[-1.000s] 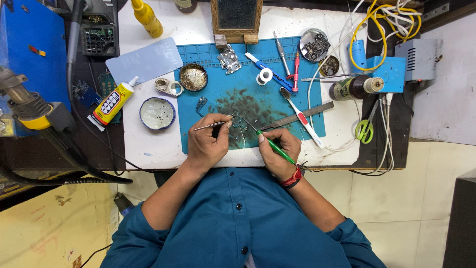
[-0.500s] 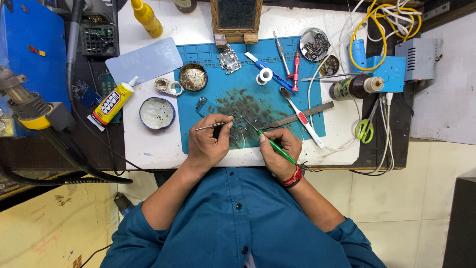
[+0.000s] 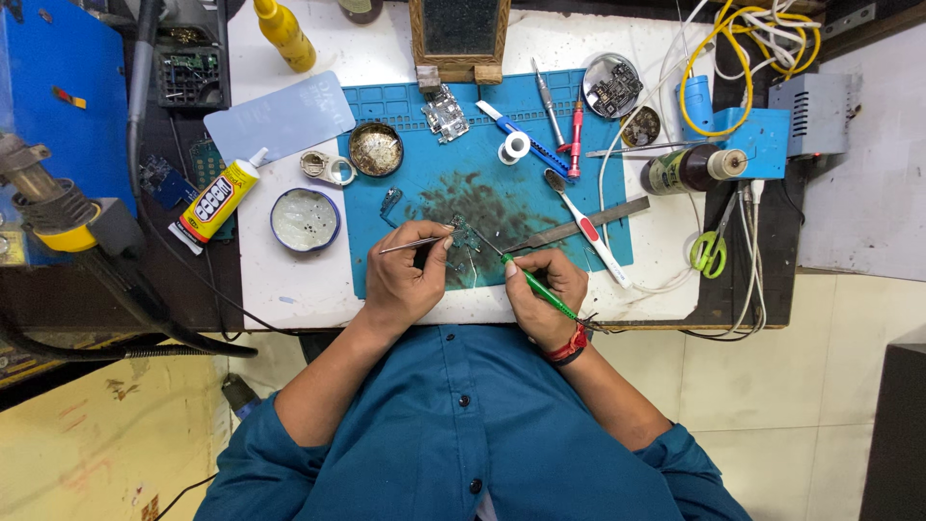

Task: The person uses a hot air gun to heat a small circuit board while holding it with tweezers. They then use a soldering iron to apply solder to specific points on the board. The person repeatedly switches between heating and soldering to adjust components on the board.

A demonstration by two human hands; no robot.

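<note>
My left hand (image 3: 410,280) pinches metal tweezers (image 3: 410,244) whose tips point left over the blue work mat (image 3: 424,183). My right hand (image 3: 543,289) grips a green-handled tool (image 3: 537,287) with its thin tip aimed up-left at a small circuit part (image 3: 465,236) lying on the dark stained patch of the mat. Both hands rest at the mat's near edge, close together, with the small part between them.
On the mat lie a red-and-white tool (image 3: 584,227), a metal ruler (image 3: 579,224), a solder reel (image 3: 514,148) and a round tin (image 3: 375,149). A glue tube (image 3: 217,201) and a white dish (image 3: 304,220) sit left. Green scissors (image 3: 712,246) and yellow cable (image 3: 743,58) are at right.
</note>
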